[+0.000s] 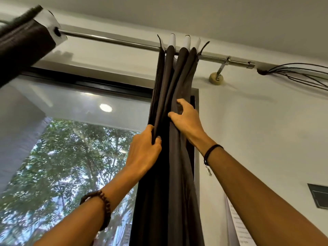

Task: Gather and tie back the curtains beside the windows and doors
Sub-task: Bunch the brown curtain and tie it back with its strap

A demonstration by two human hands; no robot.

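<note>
The curtain [179, 166] is bunched in tight pleats near the right end of the rod [110, 39], just left of the bracket [220, 71], and hangs straight down beside the window [71, 157]. Its left-most fold is clamped between thumb and fingers of the left hand [143, 150]. The right hand [186, 118] is set higher, on the bunch's right side, with fingers curled into the pleats. The long axis runs vertically, so the cloth to be bound lies below both grips, and the left hand is judged nearer to it. No tie-back is seen.
</note>
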